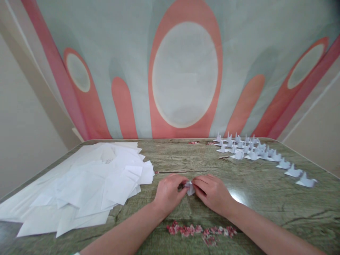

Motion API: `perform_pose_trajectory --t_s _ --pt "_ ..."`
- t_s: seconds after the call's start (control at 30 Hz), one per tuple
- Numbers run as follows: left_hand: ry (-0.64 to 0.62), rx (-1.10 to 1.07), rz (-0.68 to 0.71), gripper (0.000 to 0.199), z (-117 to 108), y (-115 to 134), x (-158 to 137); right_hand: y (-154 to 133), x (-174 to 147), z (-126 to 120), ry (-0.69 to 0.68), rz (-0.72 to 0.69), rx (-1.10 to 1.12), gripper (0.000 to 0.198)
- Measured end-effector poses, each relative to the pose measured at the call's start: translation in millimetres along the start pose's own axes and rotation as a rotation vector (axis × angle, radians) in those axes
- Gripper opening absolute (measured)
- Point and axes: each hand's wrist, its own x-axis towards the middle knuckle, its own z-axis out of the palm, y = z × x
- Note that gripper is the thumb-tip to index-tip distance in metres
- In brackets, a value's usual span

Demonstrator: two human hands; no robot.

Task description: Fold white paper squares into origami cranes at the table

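Observation:
Between my hands, just above the table's middle, is a small folded piece of white paper (190,189). My left hand (170,193) pinches its left side between thumb and fingers. From the other side, the fingers of my right hand (212,193) are closed on its right edge and hide part of it. Several folded white paper cranes (253,154) stand in rows at the back right of the table, and a few more trail toward the right edge. A wide pile of loose white paper sheets (85,187) covers the left side.
The wood-patterned table (175,157) has a printed strip of pink flowers (186,229) near its front. Behind it hangs a grey-green backdrop (132,46) with coral shapes. A bright light reflection lies right of my right hand.

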Motion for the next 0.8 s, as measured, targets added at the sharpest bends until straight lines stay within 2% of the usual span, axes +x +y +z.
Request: perform_pose_trajectory --t_s 0.2,0.6,0.8 --pt "-0.01 0.033 0.041 0.013 -1 3 0 2 1 3 -0.016 0.057 0.009 0.017" --pt "0.022 -0.074 0.074 0.025 0 2 -4 2 5 3 -0.034 0.157 0.111 0.013" --pt "0.003 -0.097 0.036 0.022 6 -7 -3 2 5 3 -0.036 0.175 0.141 0.013"
